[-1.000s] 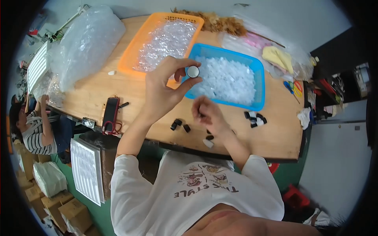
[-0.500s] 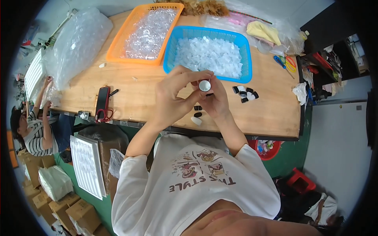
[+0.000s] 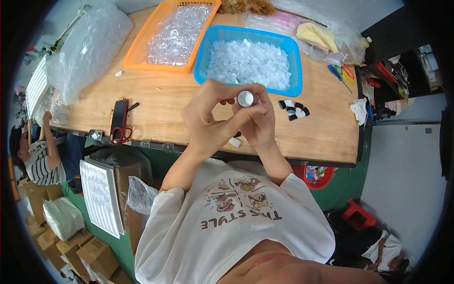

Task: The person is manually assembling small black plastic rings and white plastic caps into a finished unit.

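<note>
Above the table's near part, my left hand (image 3: 210, 116) and my right hand (image 3: 260, 124) meet around a small round cap (image 3: 245, 98). Its pale, whitish round face shows and its rim looks silvery; the far side is hidden by fingers. The left thumb and forefinger close on it from the left, while the right fingers grip it from behind and the right. Below the hands, a white piece (image 3: 235, 142) lies near the table edge, partly covered. To the right sits a small group of black and white caps (image 3: 293, 110).
A blue basket (image 3: 297, 71) of translucent white pieces stands beyond my hands, beside an orange basket (image 3: 132, 59) of clear parts. A phone (image 3: 119, 118) and red-handled scissors (image 3: 122, 135) lie left. Another person (image 3: 42, 161) works at far left. A red bin (image 3: 326, 179) stands below the table's right.
My left hand has shifted, its thumb now reaching further across below the cap. The cap has tilted slightly, and both hands remain on it. The view has shifted a little.
</note>
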The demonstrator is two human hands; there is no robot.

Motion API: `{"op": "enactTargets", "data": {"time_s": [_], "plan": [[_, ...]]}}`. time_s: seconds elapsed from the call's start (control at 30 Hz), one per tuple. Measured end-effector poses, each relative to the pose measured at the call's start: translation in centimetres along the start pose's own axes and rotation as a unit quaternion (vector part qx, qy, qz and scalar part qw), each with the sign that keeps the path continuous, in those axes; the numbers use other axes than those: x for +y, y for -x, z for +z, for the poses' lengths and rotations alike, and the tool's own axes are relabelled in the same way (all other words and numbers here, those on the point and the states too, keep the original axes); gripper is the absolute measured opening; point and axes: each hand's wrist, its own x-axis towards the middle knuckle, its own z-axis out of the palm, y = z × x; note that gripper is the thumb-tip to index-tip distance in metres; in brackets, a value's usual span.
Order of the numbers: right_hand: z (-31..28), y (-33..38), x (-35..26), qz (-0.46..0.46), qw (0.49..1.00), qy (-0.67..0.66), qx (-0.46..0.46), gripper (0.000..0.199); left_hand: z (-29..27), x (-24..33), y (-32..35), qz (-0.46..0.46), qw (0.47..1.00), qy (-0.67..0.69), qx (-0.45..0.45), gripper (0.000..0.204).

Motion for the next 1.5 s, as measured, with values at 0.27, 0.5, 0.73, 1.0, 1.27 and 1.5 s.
{"op": "enactTargets", "data": {"time_s": [0.27,0.5,0.73,1.0,1.27,1.5], "plan": [[0.0,-0.3,0.8,-0.037,0.999,0.009,0.003,0.037,-0.6,-0.1,0.4,0.031,0.998,-0.041,-0.025,0.039],[0.1,-0.3,0.9,-0.044,0.999,-0.024,-0.014,0.032,-0.8,0.0,0.5,0.047,0.997,-0.046,-0.028,0.039],[-0.2,-0.3,1.3,-0.06,0.998,-0.006,-0.01,0.033,-0.8,-0.5,0.7,0.052,0.998,-0.036,-0.018,0.039],[-0.3,0.2,0.9,0.018,0.999,-0.001,0.035,0.038,-0.7,-0.5,1.2,0.053,0.998,-0.024,-0.024,0.039],[-0.4,0.3,0.6,0.096,0.993,0.004,0.071,0.053,-0.7,-0.1,1.3,0.038,0.998,-0.025,-0.047,0.042],[-0.8,0.0,1.1,0.053,0.997,0.047,0.021,0.051,-1.2,-0.2,1.5,0.042,0.997,-0.042,-0.044,0.039]]}}
